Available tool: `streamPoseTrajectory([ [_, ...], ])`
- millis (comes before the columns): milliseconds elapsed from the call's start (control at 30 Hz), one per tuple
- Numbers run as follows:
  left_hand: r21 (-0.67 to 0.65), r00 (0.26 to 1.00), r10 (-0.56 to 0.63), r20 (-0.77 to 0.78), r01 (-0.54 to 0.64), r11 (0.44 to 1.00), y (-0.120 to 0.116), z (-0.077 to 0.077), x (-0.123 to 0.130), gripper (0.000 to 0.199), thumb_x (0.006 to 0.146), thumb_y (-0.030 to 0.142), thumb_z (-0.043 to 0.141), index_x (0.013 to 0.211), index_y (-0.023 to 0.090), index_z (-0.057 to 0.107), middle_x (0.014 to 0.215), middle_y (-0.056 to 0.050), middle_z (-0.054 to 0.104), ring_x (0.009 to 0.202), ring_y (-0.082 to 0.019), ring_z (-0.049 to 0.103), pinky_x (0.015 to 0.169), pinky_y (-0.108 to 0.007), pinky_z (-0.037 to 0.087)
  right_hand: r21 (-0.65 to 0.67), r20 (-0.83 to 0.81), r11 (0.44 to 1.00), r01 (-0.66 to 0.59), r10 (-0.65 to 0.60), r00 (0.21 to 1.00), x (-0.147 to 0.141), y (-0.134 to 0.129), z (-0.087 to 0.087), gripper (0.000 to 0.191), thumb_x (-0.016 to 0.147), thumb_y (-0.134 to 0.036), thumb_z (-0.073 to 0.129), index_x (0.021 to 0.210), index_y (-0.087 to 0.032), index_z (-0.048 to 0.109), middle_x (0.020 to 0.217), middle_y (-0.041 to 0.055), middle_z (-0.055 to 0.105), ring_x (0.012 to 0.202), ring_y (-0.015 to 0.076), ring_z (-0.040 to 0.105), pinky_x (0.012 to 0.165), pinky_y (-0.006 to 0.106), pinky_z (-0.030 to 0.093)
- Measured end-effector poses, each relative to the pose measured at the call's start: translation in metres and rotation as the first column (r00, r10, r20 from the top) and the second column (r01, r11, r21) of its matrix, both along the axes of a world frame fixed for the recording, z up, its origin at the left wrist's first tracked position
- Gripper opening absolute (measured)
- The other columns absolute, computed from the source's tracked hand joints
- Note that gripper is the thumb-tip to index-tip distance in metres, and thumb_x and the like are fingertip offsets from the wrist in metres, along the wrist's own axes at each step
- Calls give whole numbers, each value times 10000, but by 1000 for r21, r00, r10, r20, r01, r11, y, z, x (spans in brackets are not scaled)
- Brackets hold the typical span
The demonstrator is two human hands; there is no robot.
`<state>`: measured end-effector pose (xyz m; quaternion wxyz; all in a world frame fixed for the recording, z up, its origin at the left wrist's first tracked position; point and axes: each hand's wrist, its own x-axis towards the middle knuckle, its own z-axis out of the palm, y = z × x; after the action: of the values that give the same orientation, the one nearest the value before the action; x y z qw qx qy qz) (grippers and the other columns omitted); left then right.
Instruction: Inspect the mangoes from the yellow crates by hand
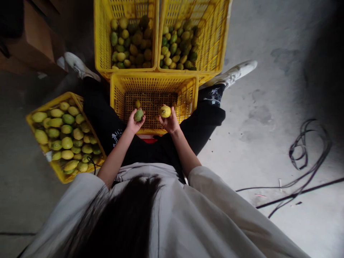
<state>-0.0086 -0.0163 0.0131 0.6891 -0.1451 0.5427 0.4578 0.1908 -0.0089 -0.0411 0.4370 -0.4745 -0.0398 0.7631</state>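
– Dark hair (120,222) hangs closest to the camera, falling over a pale grey shirt (182,211). What is below it?

– Two bare hands, side by side but apart, over the near end of a yellow crate (154,75) set between the spread legs in black trousers (206,122).

– How does the left hand (134,122) stand?

– Closed around a green fruit (138,115), with the fruit's upper side showing between thumb and fingers.

– And the right hand (170,123)?

– It grips a yellow fruit (165,111) with the fingers on one side and the thumb on the other. One end of the fruit faces up towards the camera.

– Does the crate hold any fruit itself?

– I see one small yellowish fruit (138,104) just beyond the left hand. Its slatted walls and dark mesh-like bottom show around it.

– What stands past that crate?

– Two more yellow crates side by side, a left far crate (97,39) and a right far crate (212,43), each with mixed green and yellow fruit on its bottom. White shoes show on either side of them.

– Anything to the person's left?

– A tilted side crate (64,178), filled with larger-looking green and yellow fruit.

– And to the right?

– Grey concrete floor (255,143), with a loosely coiled black cable (328,145) lying on it.
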Motion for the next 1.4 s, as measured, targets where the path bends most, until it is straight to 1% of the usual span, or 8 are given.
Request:
streamPoseTrajectory([
  [133, 56, 999, 30, 40, -32, 998, -2, 3, 0, 332, 1026, 268, 538, 1295, 188, 715, 900, -79, 769, 866, -187, 785, 703, -227, 642, -9, 42, 999, 35, -35, 998, -2, -1, -4, 396, 948, -678, 716, 1073, -303, 717, 973, 28, 829, 1075, 223, 824, 799, 304, 719],
  [300, 135, 999, 6, 51, -13, 991, -1, 8, 0, 372, 1016, 288, 619, 1375, 216, 686, 1121, -104, 806, 1217, -272, 786, 842, -295, 683, 11, 37, 999, -48, 48, 998, 0, -1, -1, 477, 910, -741, 705, 1062, -289, 699, 1006, 55, 816, 1069, 260, 818, 713, 333, 716],
  [600, 50, 998, 45, -40, -43, 998, 3, -4, 0, 234, 1045, 339, 698, 1237, 215, 746, 831, -13, 777, 822, -149, 801, 735, -200, 658, -10, -56, 1000, -24, 23, 998, -3, 1, 2, 442, 943, -706, 685, 1077, -284, 695, 998, 38, 816, 1030, 239, 795, 642, 277, 650],
  [800, 33, 997, 69, -33, -68, 997, 1, -3, 3, 281, 981, 290, 795, 1246, 210, 743, 886, -21, 798, 909, -177, 829, 856, -253, 683, -10, -58, 999, -43, 42, 997, 0, -3, -7, 398, 923, -650, 793, 1081, -302, 684, 927, 6, 803, 1032, 224, 798, 772, 318, 686],
  [933, -23, 1000, -26, 3, 26, 999, 1, 0, 3, 236, 993, 297, 778, 1199, 187, 750, 874, -52, 781, 868, -186, 822, 709, -204, 658, 39, -59, 999, -3, 5, 998, -3, -4, -8, 320, 988, -545, 748, 1256, -397, 655, 970, -80, 790, 899, 142, 788, 721, 244, 659],
  [1067, -54, 993, -118, 14, 119, 991, -1, 2, 2, 161, 1017, 254, 670, 1146, 197, 747, 810, -43, 746, 733, -153, 765, 614, -186, 606, -7, -32, 1000, 5, -5, 999, -7, -5, -4, 244, 995, -524, 751, 1118, -323, 691, 931, -43, 801, 882, 145, 791, 673, 214, 651],
  [1233, 78, 997, -70, 30, 68, 995, -6, 7, 1, 341, 960, 205, 528, 1224, 198, 744, 958, -92, 796, 1031, -230, 809, 846, -305, 673, 16, -25, 999, -30, 30, 999, -10, -5, 2, 316, 921, -558, 811, 1079, -311, 695, 1014, 14, 832, 1136, 238, 806, 852, 363, 731],
  [1400, 148, 997, -38, 64, 28, 989, -5, 9, 3, 371, 913, 153, 538, 1237, 199, 712, 1073, -96, 809, 1222, -264, 782, 1017, -412, 665, 12, -45, 1000, -18, 18, 999, -7, -4, 0, 276, 909, -487, 795, 1099, -330, 671, 1060, 1, 836, 1184, 240, 801, 979, 438, 723],
])
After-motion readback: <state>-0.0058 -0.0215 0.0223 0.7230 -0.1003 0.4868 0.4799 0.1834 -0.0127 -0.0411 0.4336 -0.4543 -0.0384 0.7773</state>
